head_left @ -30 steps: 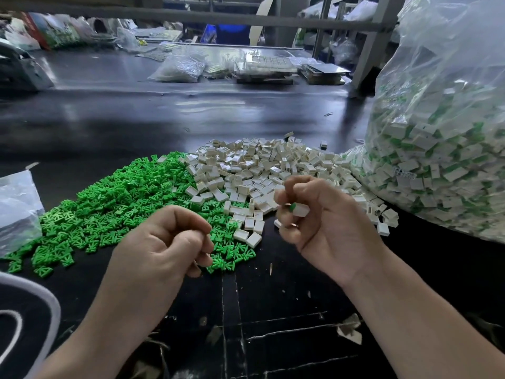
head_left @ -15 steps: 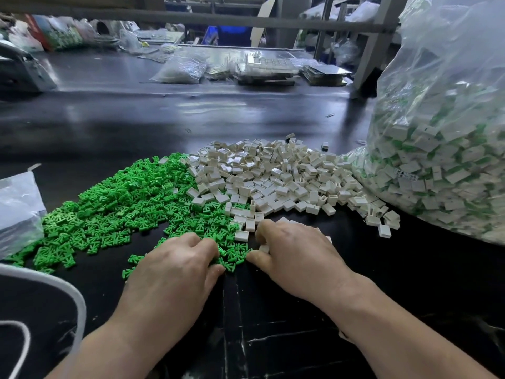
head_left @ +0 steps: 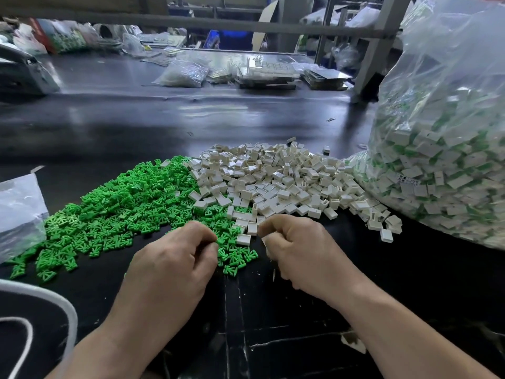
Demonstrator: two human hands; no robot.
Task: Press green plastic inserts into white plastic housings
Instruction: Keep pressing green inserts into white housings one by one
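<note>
A heap of green inserts (head_left: pixel 131 203) lies left of centre on the black table, and a heap of white housings (head_left: pixel 273 181) adjoins it on the right. My left hand (head_left: pixel 175 263) hovers at the green heap's near edge with fingers curled, thumb and forefinger pinched together; the fingers hide what sits between them. My right hand (head_left: pixel 300 250) is at the near edge of the white heap, fingers curled round a white housing (head_left: pixel 265 240), of which only a corner peeks out. The two hands are a short gap apart.
A big clear bag (head_left: pixel 442 132) of assembled white-and-green parts fills the right side. A smaller plastic bag (head_left: pixel 19 212) lies at the left edge. Bags and trays (head_left: pixel 185 72) crowd the table's far side, beside a metal frame post (head_left: pixel 379 50).
A second ago both hands were raised, the right holding a white piece. They dropped flat onto the heaps' near edges. Now both have curled shut and lifted slightly.
</note>
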